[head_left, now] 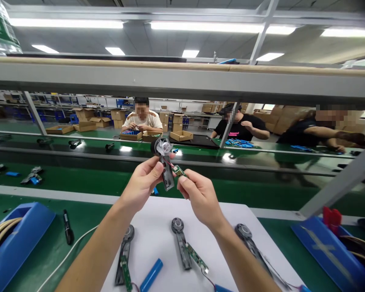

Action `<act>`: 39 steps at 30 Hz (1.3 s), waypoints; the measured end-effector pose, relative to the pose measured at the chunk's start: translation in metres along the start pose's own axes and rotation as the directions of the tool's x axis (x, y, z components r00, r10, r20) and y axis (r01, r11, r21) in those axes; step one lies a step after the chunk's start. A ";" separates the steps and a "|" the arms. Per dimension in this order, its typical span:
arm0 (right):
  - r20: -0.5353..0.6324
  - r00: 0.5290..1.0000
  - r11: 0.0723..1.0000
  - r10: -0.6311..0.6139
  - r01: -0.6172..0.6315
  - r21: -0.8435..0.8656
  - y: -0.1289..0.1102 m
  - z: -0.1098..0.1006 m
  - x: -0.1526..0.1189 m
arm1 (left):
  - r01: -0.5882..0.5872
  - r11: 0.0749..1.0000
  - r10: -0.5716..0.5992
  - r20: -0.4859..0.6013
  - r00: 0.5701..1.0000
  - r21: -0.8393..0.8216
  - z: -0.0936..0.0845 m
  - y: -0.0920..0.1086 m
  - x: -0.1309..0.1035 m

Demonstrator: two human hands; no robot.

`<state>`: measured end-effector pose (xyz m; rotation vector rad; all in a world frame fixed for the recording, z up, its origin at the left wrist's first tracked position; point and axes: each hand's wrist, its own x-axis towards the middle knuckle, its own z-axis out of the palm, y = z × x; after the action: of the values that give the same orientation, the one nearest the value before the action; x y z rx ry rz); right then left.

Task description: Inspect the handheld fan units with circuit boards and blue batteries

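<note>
My left hand (142,182) grips a grey handheld fan housing (168,176) by its handle, round fan head upward, above the white sheet (158,219). Between the thumb and fingers of my right hand (199,194) is a small green circuit board (179,170), close beside the handle; a thin red wire runs between them. Three more fan housings lie on the sheet: one at left (128,237), a middle one (178,239) and one at right (246,234). Green boards (196,257) rest on or beside two of these. A blue cylindrical battery (151,275) lies between the left and middle housings.
Blue bins stand at left (30,227) and right (325,247). A black marker (67,227) and a white cable (76,247) lie at left. Beyond the sheet runs a green conveyor (88,174) carrying parts. A shelf beam (182,79) crosses overhead. Several people work opposite.
</note>
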<state>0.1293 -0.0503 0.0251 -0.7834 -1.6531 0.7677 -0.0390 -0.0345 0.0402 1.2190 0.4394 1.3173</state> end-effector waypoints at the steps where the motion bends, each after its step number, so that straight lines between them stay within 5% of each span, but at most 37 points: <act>1: -0.005 1.000 1.000 0.014 -0.014 0.012 0.000 0.000 0.000 | -0.001 1.000 0.001 0.002 1.000 -0.003 0.000 -0.002 0.001; 39: 0.000 0.998 0.997 0.070 -0.070 0.015 0.004 0.003 0.002 | -0.029 0.999 0.028 0.038 0.999 0.023 -0.006 -0.006 0.008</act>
<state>0.1260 -0.0463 0.0224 -0.8338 -1.6246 0.8280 -0.0391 -0.0232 0.0358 1.2722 0.4129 1.3143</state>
